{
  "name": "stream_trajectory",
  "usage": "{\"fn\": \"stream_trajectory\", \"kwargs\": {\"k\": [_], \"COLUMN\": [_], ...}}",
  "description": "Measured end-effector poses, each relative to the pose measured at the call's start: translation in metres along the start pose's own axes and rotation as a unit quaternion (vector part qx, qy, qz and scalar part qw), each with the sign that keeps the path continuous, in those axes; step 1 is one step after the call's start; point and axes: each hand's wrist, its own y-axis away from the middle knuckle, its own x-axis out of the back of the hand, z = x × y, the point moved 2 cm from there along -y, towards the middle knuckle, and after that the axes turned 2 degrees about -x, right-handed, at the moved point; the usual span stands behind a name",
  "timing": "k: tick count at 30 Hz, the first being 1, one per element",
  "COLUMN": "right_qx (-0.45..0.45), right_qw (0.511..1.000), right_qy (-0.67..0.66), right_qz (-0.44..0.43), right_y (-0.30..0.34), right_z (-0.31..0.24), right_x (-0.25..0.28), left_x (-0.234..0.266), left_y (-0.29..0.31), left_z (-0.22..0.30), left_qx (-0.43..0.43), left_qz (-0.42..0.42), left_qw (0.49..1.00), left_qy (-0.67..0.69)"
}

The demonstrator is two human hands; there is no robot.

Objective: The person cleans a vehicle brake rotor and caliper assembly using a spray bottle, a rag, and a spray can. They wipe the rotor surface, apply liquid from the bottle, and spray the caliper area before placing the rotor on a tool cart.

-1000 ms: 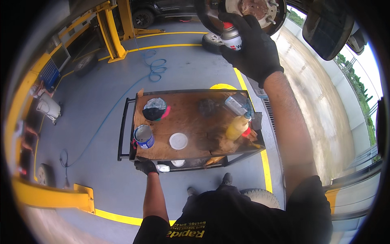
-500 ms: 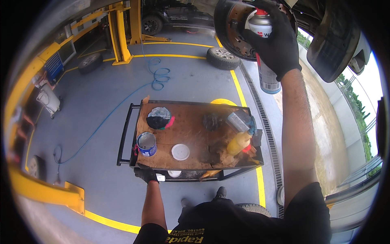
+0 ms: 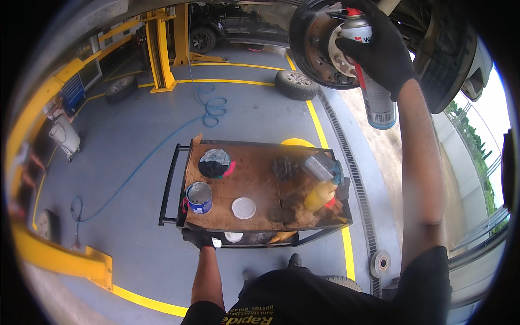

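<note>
In my black-gloved right hand (image 3: 387,57) is an upright aerosol can (image 3: 381,111) with a red top, fingers wrapped round its upper part. A thin red straw lies along the can's side. Just behind and left of it is a brake assembly (image 3: 314,51) with shoes and a round hub, under a raised vehicle. My left hand (image 3: 197,236), also gloved, grips the near left corner of a black tool cart (image 3: 254,179) lined with cardboard. Close to that hand stands an open blue tin (image 3: 199,198), with a white lid (image 3: 244,208) to its right.
On the cart also lie a bundle of rags (image 3: 214,163), a yellow bottle (image 3: 319,196) and a clear container (image 3: 318,167). A wheel (image 3: 296,84) rests on the floor beyond. A blue hose (image 3: 157,149) coils leftward; a drain grate (image 3: 355,179) runs along the right.
My right hand and the can have shifted right and slightly down in view, showing more of the brake hub. The left hand stays on the cart corner; the whole view has shifted a little.
</note>
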Motion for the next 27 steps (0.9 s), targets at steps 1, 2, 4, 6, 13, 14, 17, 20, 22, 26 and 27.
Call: {"fn": "stream_trajectory", "kwargs": {"k": [1, 2, 4, 6, 13, 14, 17, 20, 22, 26, 27], "right_qx": [-0.026, -0.054, -0.017, 0.021, -0.148, -0.192, -0.186, -0.204, -0.182, -0.022, -0.011], "right_qw": [0.999, 0.998, 0.994, 0.993, 0.986, 0.976, 0.980, 0.975, 0.977, 0.965, 0.972], "right_qy": [0.005, 0.013, 0.048, 0.084, -0.047, -0.081, -0.040, -0.045, -0.076, -0.231, -0.205], "right_qz": [-0.019, -0.038, -0.094, -0.078, 0.056, 0.061, 0.059, 0.076, 0.083, 0.121, 0.118], "right_y": [0.002, 0.006, 0.021, 0.040, 0.025, 0.029, 0.047, 0.065, 0.054, 0.009, 0.014], "right_z": [0.005, 0.010, -0.006, -0.010, 0.073, 0.089, 0.126, 0.145, 0.138, 0.112, 0.126], "right_x": [-0.004, -0.006, -0.018, -0.033, 0.023, 0.034, 0.046, 0.045, 0.058, 0.070, 0.074], "left_x": [-0.001, -0.003, -0.003, -0.002, 0.002, 0.007, 0.015, 0.023, 0.021, 0.063, 0.053], "left_y": [0.003, 0.006, 0.006, -0.001, -0.001, 0.002, 0.002, 0.003, 0.003, -0.066, -0.046], "left_z": [0.003, 0.007, -0.001, -0.006, -0.003, 0.009, 0.018, 0.029, 0.027, -0.055, -0.052], "left_qx": [0.003, 0.005, -0.002, -0.011, -0.014, -0.012, -0.014, -0.019, -0.005, 0.066, 0.067], "left_qz": [-0.002, -0.008, 0.010, 0.015, -0.005, -0.017, -0.035, -0.064, -0.094, -0.134, -0.121], "left_qw": [1.000, 1.000, 0.999, 0.999, 0.999, 0.999, 0.999, 0.998, 0.995, 0.988, 0.988], "left_qy": [-0.004, -0.010, -0.032, -0.048, -0.032, -0.035, -0.034, 0.006, 0.011, 0.031, 0.064]}}
